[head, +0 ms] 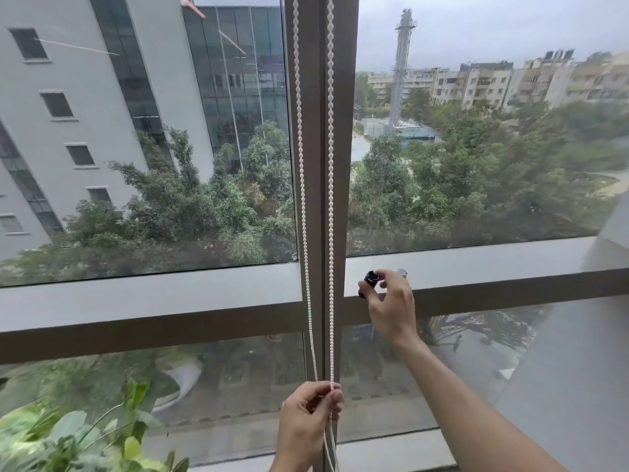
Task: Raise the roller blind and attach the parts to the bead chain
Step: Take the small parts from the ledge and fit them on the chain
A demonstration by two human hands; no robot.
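A white bead chain (303, 185) hangs in two strands in front of the brown window mullion (343, 131). Low down, my left hand (308, 424) pinches both strands, and the chain runs on below it. My right hand (391, 301) is at the grey window ledge (493, 264), right of the mullion, its fingertips closed on a small black round part (371, 277). A small clear or white part (402, 272) lies on the ledge just behind the fingers. The roller blind itself is out of view above.
A leafy green plant (78, 434) stands at the bottom left, close to the left hand. Large glass panes fill the view above and below the ledge. A grey wall or blind panel (578, 369) slopes in at the right.
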